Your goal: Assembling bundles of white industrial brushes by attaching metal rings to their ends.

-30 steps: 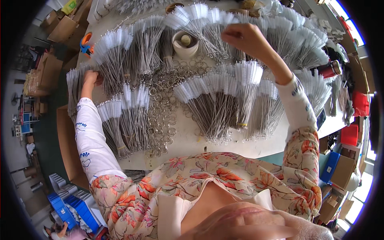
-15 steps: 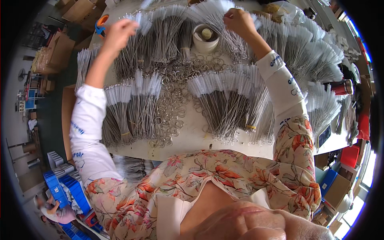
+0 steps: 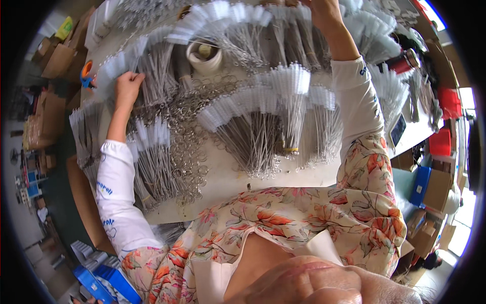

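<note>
The left hand (image 3: 128,91) had come down, fingers curled, within reach of the white brushes (image 3: 112,67); I could not tell what it or the right hand (image 3: 325,14) held.

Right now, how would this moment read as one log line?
left hand: at brushes, grip unclear | right hand: at top edge, partly out of frame | metal rings: spread on table

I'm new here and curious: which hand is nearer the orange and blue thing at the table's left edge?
Left. The left hand is close, right of the orange and blue thing; the right hand is much farther right.
</note>
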`<state>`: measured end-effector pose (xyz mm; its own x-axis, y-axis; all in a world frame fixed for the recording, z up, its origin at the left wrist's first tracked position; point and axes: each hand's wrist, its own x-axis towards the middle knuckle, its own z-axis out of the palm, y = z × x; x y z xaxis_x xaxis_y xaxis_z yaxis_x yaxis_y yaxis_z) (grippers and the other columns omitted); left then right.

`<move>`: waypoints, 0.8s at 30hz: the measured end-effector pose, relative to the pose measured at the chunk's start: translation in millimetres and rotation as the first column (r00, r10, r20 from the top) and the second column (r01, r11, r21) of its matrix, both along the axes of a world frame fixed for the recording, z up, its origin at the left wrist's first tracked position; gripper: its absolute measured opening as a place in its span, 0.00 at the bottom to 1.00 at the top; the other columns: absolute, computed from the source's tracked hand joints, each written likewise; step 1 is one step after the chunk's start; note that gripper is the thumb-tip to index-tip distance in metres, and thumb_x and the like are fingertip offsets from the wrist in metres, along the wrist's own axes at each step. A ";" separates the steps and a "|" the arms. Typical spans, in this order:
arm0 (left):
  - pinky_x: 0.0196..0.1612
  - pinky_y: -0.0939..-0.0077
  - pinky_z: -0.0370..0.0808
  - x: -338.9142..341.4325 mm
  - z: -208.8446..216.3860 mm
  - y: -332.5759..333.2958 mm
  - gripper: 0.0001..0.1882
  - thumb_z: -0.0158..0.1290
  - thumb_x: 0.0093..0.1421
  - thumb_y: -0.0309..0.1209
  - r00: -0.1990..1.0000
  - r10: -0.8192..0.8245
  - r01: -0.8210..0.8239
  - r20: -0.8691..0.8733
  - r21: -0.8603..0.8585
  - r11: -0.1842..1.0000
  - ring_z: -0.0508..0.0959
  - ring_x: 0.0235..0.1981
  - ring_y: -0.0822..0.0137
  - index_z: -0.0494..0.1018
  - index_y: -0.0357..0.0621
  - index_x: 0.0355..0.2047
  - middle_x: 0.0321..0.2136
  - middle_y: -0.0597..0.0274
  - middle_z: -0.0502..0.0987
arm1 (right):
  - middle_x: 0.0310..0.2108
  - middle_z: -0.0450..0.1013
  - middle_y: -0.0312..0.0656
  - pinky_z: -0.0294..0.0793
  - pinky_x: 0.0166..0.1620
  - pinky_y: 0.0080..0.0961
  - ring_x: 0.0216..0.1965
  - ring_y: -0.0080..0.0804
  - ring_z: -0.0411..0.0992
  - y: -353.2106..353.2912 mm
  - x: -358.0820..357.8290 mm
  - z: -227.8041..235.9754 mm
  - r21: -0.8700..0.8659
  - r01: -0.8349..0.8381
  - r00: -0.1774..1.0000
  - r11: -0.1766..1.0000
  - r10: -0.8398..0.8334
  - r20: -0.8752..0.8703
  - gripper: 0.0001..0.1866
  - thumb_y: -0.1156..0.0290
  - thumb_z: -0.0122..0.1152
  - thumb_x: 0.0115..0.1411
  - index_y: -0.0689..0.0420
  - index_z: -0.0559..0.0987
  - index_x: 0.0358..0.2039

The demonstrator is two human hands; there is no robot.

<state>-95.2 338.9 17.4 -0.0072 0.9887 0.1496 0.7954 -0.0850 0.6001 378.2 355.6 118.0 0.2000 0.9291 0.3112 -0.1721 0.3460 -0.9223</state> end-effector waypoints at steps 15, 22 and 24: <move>0.34 0.81 0.69 38.5 67.4 -25.2 0.11 0.50 0.56 0.33 0.999 0.007 -0.004 0.049 -0.062 0.998 0.76 0.25 0.74 0.75 0.37 0.29 0.22 0.60 0.78 | 0.30 0.76 0.45 0.74 0.39 0.37 0.34 0.42 0.75 11.5 35.1 -97.9 -0.053 0.533 0.013 0.845 0.055 0.998 0.19 0.52 0.62 0.42 0.49 0.81 0.31; 0.20 0.91 0.56 39.8 125.8 -84.9 0.14 0.47 0.61 0.33 0.921 0.029 -0.023 0.389 -0.019 1.000 0.61 0.19 0.85 0.71 0.40 0.44 0.25 0.73 0.68 | 0.14 0.66 0.35 0.61 0.19 0.23 0.15 0.22 0.62 23.3 87.4 -107.5 0.153 0.535 0.506 0.831 -0.461 0.729 0.09 0.68 0.56 0.52 0.61 0.77 0.24; 0.15 0.91 0.51 23.7 134.9 -113.8 0.16 0.46 0.62 0.33 0.900 -0.004 -0.023 0.436 0.056 0.998 0.57 0.18 0.87 0.70 0.39 0.47 0.24 0.74 0.65 | 0.15 0.69 0.41 0.67 0.20 0.29 0.16 0.31 0.68 1.9 93.4 -49.5 -0.042 0.591 0.699 0.805 -0.485 0.526 0.12 0.66 0.50 0.52 0.62 0.76 0.24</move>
